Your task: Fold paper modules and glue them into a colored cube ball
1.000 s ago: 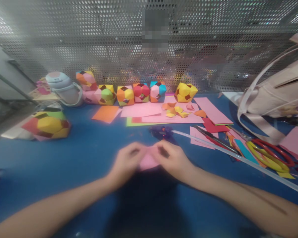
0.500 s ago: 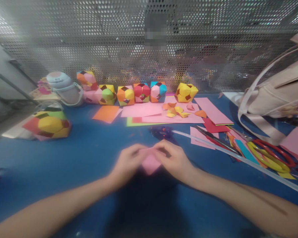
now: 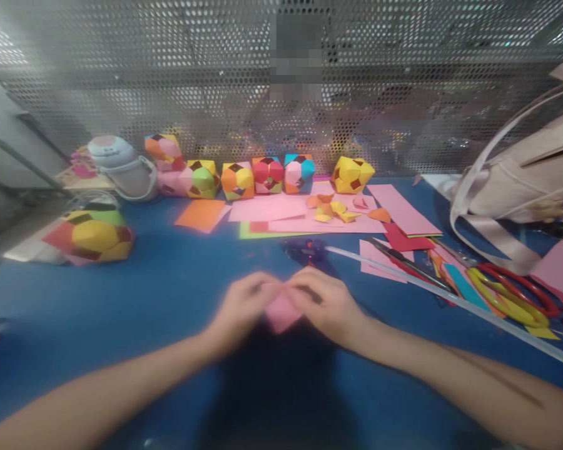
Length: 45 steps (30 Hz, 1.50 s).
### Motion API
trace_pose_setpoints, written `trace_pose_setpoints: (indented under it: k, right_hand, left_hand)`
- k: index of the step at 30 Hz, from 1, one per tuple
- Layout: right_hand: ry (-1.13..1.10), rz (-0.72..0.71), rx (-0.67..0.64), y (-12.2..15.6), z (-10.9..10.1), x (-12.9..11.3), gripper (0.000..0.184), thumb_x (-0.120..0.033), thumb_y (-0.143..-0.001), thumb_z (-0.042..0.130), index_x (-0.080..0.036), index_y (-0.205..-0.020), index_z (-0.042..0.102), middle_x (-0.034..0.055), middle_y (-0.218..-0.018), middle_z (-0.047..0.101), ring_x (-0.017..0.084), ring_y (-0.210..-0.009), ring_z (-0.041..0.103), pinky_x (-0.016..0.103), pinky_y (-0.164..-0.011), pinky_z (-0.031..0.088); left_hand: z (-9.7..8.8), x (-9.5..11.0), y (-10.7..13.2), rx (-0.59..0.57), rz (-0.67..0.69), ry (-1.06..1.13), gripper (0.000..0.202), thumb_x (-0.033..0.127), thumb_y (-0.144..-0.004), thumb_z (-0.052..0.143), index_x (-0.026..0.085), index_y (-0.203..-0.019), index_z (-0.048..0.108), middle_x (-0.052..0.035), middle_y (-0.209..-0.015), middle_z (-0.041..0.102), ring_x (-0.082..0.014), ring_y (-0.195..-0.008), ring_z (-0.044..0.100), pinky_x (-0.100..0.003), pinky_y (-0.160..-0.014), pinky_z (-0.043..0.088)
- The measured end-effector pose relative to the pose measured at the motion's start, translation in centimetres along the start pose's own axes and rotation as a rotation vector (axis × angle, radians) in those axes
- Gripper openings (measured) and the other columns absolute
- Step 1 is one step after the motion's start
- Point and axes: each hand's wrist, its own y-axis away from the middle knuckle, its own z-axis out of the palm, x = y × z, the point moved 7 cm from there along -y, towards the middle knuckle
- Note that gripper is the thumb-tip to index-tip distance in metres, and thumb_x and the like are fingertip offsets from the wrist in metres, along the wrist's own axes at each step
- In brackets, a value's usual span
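My left hand (image 3: 241, 307) and my right hand (image 3: 326, 303) meet over the blue table (image 3: 169, 294) and pinch a small folded pink paper (image 3: 281, 311) between their fingertips. Both hands have their fingers curled closed on the paper, which shows as a small pink corner below the fingers. The picture is slightly blurred there, so the fold lines cannot be made out.
A row of coloured origami balls (image 3: 237, 178) lines the back mesh wall, with a larger one (image 3: 91, 236) at the left. Pink and orange sheets (image 3: 304, 215) lie behind my hands. Scissors (image 3: 511, 294), a long clear rod (image 3: 450, 297) and a pale bag (image 3: 520, 181) sit right.
The pink paper has been turned and squeezed smaller between my fingertips; my right hand's fingers have closed in further over it. Both arms stay in place.
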Motion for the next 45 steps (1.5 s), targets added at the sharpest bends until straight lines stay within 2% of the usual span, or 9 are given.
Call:
trace_pose_setpoints:
  k: [4, 7, 12, 15, 18, 22, 29, 37, 45]
  right_hand:
    - [0.224, -0.035, -0.039, -0.3, -0.5, -0.6, 0.017, -0.02, -0.091, 0.042, -0.016, -0.091, 0.059, 0.0053, -0.079, 0.063, 0.014, -0.072, 0.061, 0.025, -0.065, 0.048]
    - [0.511, -0.092, -0.208, -0.4, -0.7, -1.6, 0.024, -0.017, -0.091, 0.037, -0.015, -0.081, 0.059, 0.0057, -0.072, 0.06, 0.016, -0.065, 0.06, 0.026, -0.056, 0.044]
    - [0.968, 0.041, -0.588, 0.4, -2.1, -0.5, 0.025, -0.023, -0.09, 0.043, -0.014, -0.075, 0.061, 0.0087, -0.067, 0.063, 0.02, -0.056, 0.062, 0.027, -0.047, 0.037]
    - [1.069, 0.191, -0.693, 0.2, -3.2, 1.5, 0.038, -0.04, -0.09, 0.045, -0.013, -0.07, 0.062, 0.0101, -0.061, 0.064, 0.023, -0.057, 0.064, 0.029, -0.05, 0.04]
    - [1.01, 0.319, -0.585, -1.2, -4.0, 3.3, 0.046, -0.055, -0.085, 0.047, -0.013, -0.079, 0.065, 0.0132, -0.074, 0.069, 0.027, -0.071, 0.066, 0.033, -0.062, 0.046]
    - [0.584, 0.337, -0.342, -3.0, -3.2, 4.7, 0.025, -0.039, -0.083, 0.055, -0.02, -0.095, 0.066, 0.0087, -0.098, 0.07, 0.024, -0.084, 0.066, 0.03, -0.068, 0.048]
    - [0.213, 0.436, -0.116, -1.9, -2.5, 5.6, 0.022, -0.03, -0.084, 0.049, -0.016, -0.093, 0.064, 0.0047, -0.083, 0.07, 0.019, -0.071, 0.064, 0.028, -0.061, 0.049]
    - [0.212, 0.061, -0.181, -1.5, -1.4, 0.9, 0.013, -0.03, -0.082, 0.053, -0.019, -0.075, 0.057, 0.0004, -0.064, 0.063, 0.012, -0.052, 0.057, 0.021, -0.05, 0.042]
    - [0.334, -0.116, -0.168, -1.0, -0.8, 0.9, 0.014, -0.027, -0.085, 0.049, -0.018, -0.074, 0.053, 0.0021, -0.063, 0.061, 0.013, -0.052, 0.057, 0.023, -0.051, 0.041]
  left_hand:
    - [-1.1, -0.4, -0.4, 0.134, -0.018, 0.035, 0.018, 0.034, -0.074, 0.063, 0.016, -0.073, 0.066, -0.0011, -0.07, 0.065, -0.0136, -0.065, 0.055, -0.024, -0.062, 0.042]
    - [-2.5, -0.9, -1.0, 0.266, -0.033, 0.095, 0.019, 0.033, -0.069, 0.066, 0.015, -0.071, 0.066, -0.002, -0.068, 0.064, -0.0135, -0.061, 0.055, -0.024, -0.058, 0.041]
    - [-3.9, -1.5, -1.9, 0.357, -0.027, 0.17, 0.021, 0.033, -0.065, 0.068, 0.014, -0.071, 0.065, -0.0024, -0.064, 0.063, -0.0144, -0.06, 0.055, -0.025, -0.057, 0.041]
    - [-4.0, -1.7, -2.1, 0.363, -0.023, 0.173, 0.021, 0.033, -0.065, 0.068, 0.014, -0.071, 0.064, -0.0023, -0.063, 0.062, -0.0146, -0.06, 0.055, -0.026, -0.057, 0.041]
    - [-4.0, -1.7, -2.2, 0.355, -0.028, 0.17, 0.022, 0.034, -0.065, 0.068, 0.014, -0.071, 0.064, -0.0015, -0.062, 0.062, -0.014, -0.059, 0.055, -0.026, -0.057, 0.041]
    - [-4.0, -1.6, -2.3, 0.344, -0.022, 0.134, 0.022, 0.035, -0.066, 0.067, 0.014, -0.071, 0.063, -0.0008, -0.062, 0.062, -0.0132, -0.058, 0.054, -0.026, -0.058, 0.041]
    - [-4.3, -1.2, -2.6, 0.345, 0.015, 0.017, 0.02, 0.033, -0.068, 0.064, 0.014, -0.07, 0.064, 0.0001, -0.062, 0.06, -0.0128, -0.06, 0.052, -0.024, -0.057, 0.039]
    - [-3.7, -0.4, -2.5, 0.29, 0.027, -0.007, 0.019, 0.033, -0.072, 0.062, 0.015, -0.068, 0.061, 0.0026, -0.062, 0.058, -0.011, -0.057, 0.05, -0.022, -0.054, 0.038]
    - [-3.3, 0.1, -2.2, 0.276, 0.032, -0.075, 0.021, 0.033, -0.073, 0.059, 0.015, -0.064, 0.057, 0.003, -0.06, 0.055, -0.0111, -0.057, 0.048, -0.022, -0.055, 0.037]
